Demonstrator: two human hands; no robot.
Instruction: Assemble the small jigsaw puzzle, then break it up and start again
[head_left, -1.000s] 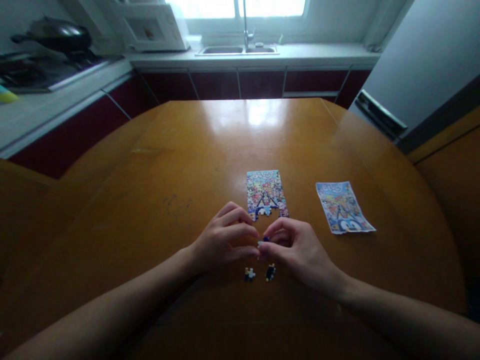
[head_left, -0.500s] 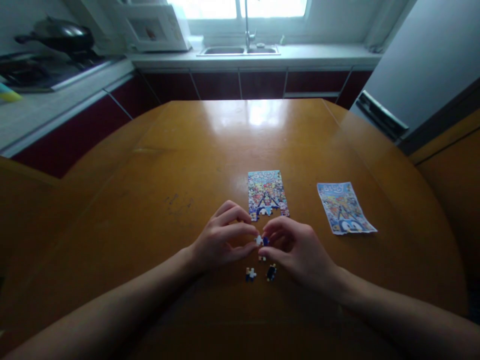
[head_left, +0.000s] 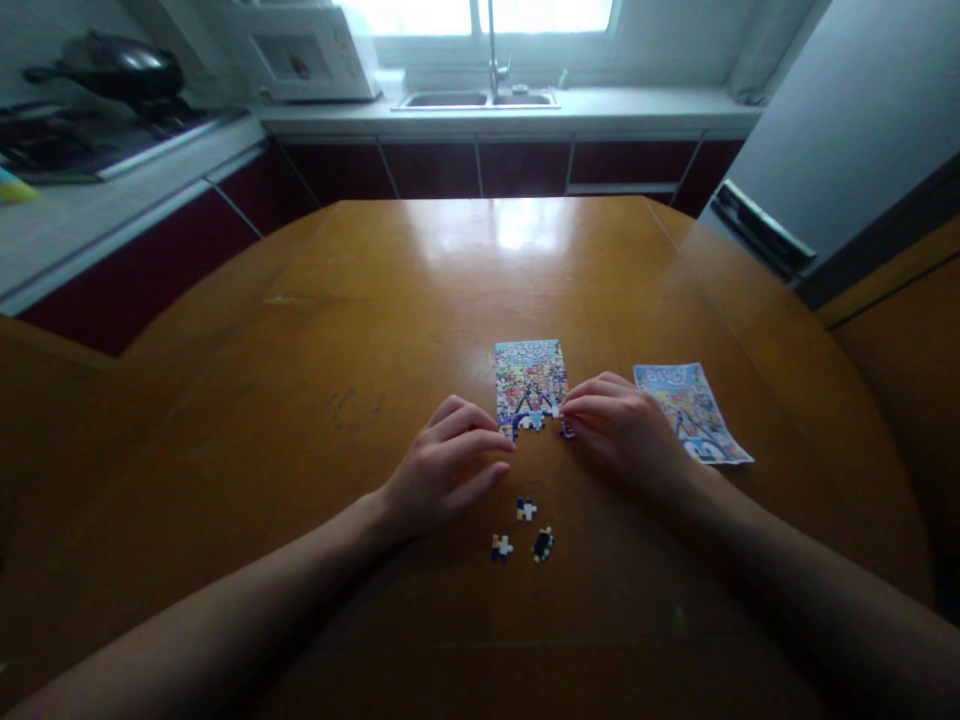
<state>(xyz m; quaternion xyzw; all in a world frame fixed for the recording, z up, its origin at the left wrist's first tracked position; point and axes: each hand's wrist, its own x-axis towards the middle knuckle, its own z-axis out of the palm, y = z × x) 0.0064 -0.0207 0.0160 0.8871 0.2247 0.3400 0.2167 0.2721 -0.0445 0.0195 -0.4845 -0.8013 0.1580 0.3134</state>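
A partly assembled jigsaw puzzle (head_left: 531,378) with a colourful crowd and a penguin lies on the table, its lower edge gapped. My right hand (head_left: 630,425) pinches a small white-and-blue puzzle piece (head_left: 556,411) at the puzzle's lower right edge, covering part of that corner. My left hand (head_left: 450,460) is by the lower left corner, thumb and fingers apart, with nothing seen between them. Three loose pieces lie nearer me: one dark and white piece (head_left: 526,509), one tan and white piece (head_left: 502,547) and one mostly black piece (head_left: 542,544).
A creased picture sheet (head_left: 690,410) with the same design lies right of the puzzle, partly behind my right hand. The wooden table (head_left: 300,350) fills most of the view. Beyond it are a sink (head_left: 450,101), a wok (head_left: 112,65) on the stove and a fridge (head_left: 847,130).
My right hand has carried the piece away from my left fingers, up and right to the puzzle's edge. My left hand has let go of it and moved slightly up, uncovering a loose piece.
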